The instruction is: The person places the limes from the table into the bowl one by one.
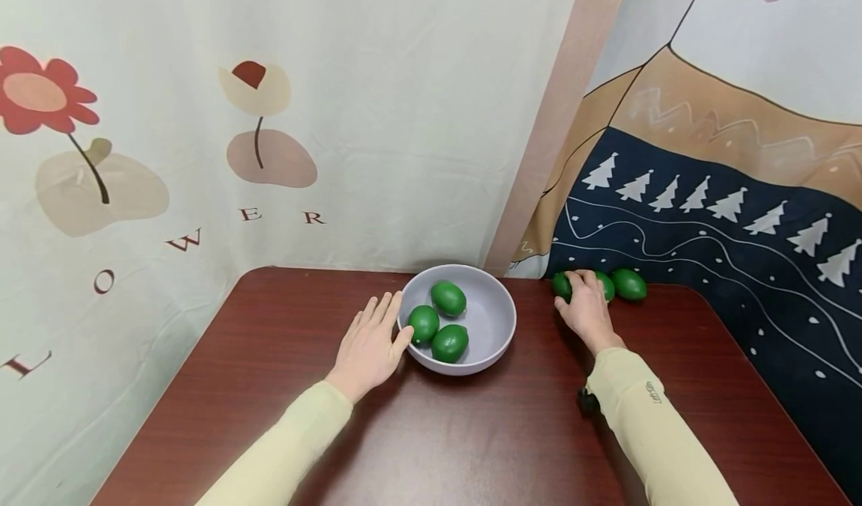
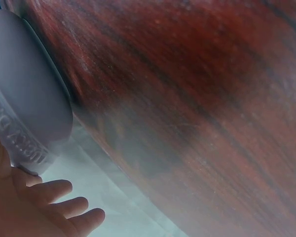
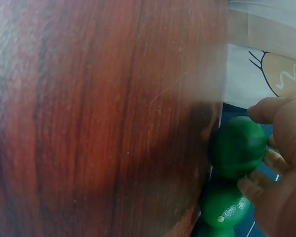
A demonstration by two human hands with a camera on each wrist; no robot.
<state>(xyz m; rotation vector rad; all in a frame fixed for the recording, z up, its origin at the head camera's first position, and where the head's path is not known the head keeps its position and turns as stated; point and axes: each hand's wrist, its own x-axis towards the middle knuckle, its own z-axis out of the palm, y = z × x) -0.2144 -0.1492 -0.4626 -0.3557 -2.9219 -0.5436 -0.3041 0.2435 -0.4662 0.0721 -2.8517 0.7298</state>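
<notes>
A lavender-grey bowl (image 1: 491, 313) stands at the back middle of the table with three green limes (image 1: 450, 343) in it. My left hand (image 1: 369, 347) lies against the bowl's left side, fingers straight, thumb at the rim. From the left wrist view, this hand (image 2: 44, 207) shows beside the bowl's outer wall (image 2: 29, 79), which has raised lettering. At the back right, my right hand (image 1: 586, 313) grips the leftmost lime (image 1: 560, 287) of a row. The right wrist view has thumb and fingers around that lime (image 3: 238, 148), with another lime (image 3: 224, 203) right beside it.
Farther along the row, a lime (image 1: 630, 285) sits at the right, near the back edge of the dark red wooden table (image 1: 512, 424). Behind the table hangs a printed curtain (image 1: 404, 117), meeting a dark blue tree-patterned part on the right.
</notes>
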